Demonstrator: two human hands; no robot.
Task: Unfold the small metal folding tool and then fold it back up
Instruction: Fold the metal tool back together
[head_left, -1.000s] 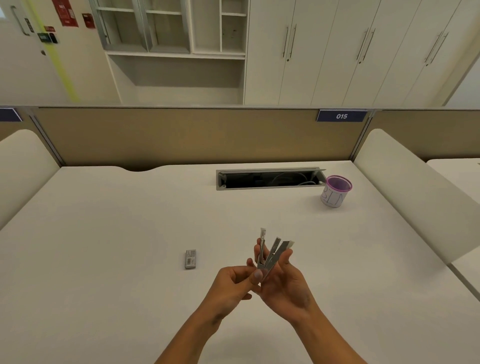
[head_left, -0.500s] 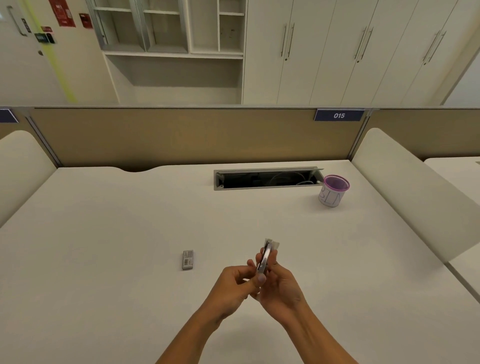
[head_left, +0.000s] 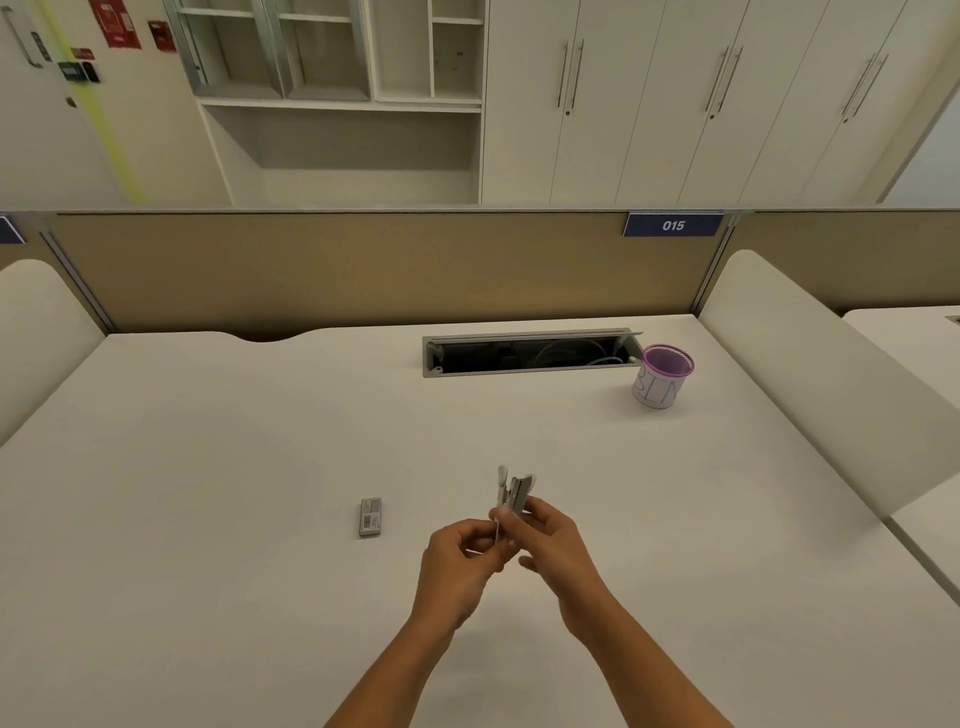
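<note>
Clearly both hands together, raised above desk (head_left: 260, 519), pinching small metal folding tool (head_left: 511, 493) between them. Left hand (head_left: 460, 564) grips lower end, likely steadying pivot; right hand (head_left: 548, 540) clamps body from side. Leaves point up, one splayed slightly apart from rest, so probably mid-fold. Small grey case (head_left: 370, 516) lies left on desk, well apart.

left hand (head_left: 465, 558), right hand (head_left: 553, 545), both gripping folding tool (head_left: 511, 493) above desk (head_left: 208, 467)
</note>
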